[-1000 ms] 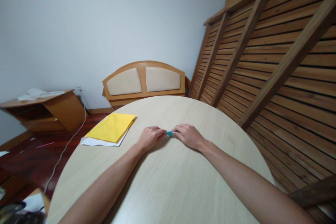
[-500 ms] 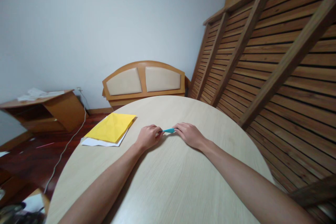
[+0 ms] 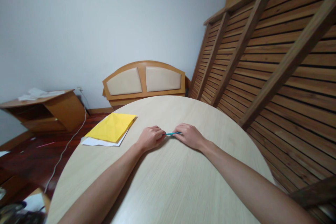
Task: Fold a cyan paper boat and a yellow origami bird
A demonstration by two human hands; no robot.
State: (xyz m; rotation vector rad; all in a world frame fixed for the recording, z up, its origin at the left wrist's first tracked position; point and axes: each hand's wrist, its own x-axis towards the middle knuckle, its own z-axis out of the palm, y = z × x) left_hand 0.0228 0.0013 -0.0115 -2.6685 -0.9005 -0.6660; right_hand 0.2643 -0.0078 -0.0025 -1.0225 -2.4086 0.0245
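Observation:
A small teal piece of folded paper (image 3: 171, 133) is held between my two hands just above the pale round table (image 3: 170, 182), showing as a thin, nearly level strip. My left hand (image 3: 152, 137) pinches its left end, with thumb and fingertips pressed together. On the other side, the closed fingers of my right hand (image 3: 190, 135) grip the right end. Much of the paper is hidden under the fingers. Left of my left hand lie yellow sheets (image 3: 111, 127) on top of white paper (image 3: 101, 142).
Beyond the table stands a padded wooden headboard (image 3: 144, 80) against the wall. A slatted wooden frame (image 3: 262, 63) leans at the right. At the left are a low wooden desk (image 3: 63, 108) with white papers and a cable (image 3: 69, 143) along the dark floor.
The teal paper has turned from a wider wedge to a thin strip seen nearly edge-on. My left hand has shifted slightly right, and the fingers of both hands have changed their hold.

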